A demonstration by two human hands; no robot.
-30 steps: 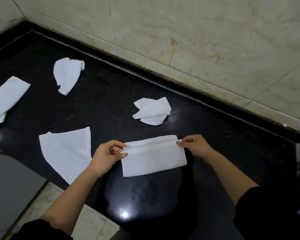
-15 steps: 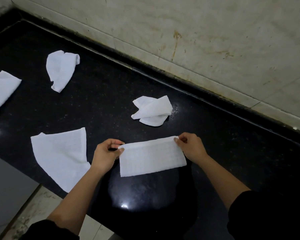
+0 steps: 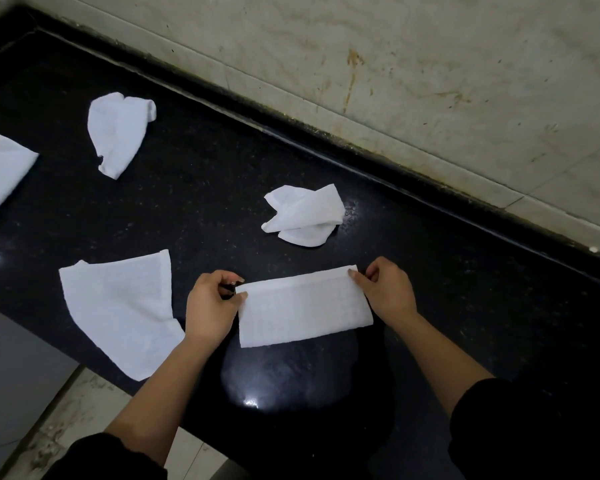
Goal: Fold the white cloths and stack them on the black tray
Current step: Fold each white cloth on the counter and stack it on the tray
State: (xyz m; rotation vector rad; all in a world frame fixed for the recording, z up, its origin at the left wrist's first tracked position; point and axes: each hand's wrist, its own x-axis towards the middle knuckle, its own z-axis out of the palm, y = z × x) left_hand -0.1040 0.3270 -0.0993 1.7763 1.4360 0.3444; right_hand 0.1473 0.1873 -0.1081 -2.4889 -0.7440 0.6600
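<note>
The left hand (image 3: 210,306) pinched the far left corner of the folded cloth (image 3: 305,308), thumb and curled fingertips closed on the fabric. The right hand (image 3: 387,294) pinched the far right corner in the same way, its fingers curled round the doubled edge. Between the two grips the folded cloth lay flat on the black counter (image 3: 194,195) as a long rectangle. Its doubled edge ran along the far side from one pinch to the other, and its near edge lay free toward the person.

Just outside the left-hand grip, on the side away from the folded cloth, lay a spread cloth (image 3: 118,313). It was flat, with one corner running up to the left wrist and another reaching the counter's front edge. Beyond the grips, toward the wall (image 3: 430,81) and roughly midway between the two pinches, sat a crumpled cloth (image 3: 303,216), apart from the folded one. Well beyond and outside the left-hand grip lay a bunched cloth (image 3: 118,133). Farther out again was a loose cloth (image 3: 0,174), cut off by the picture's left edge. Both forearms came from dark sleeves (image 3: 520,427). Below the counter's front edge, on the left arm's side, pale floor tiles (image 3: 66,410) showed.
</note>
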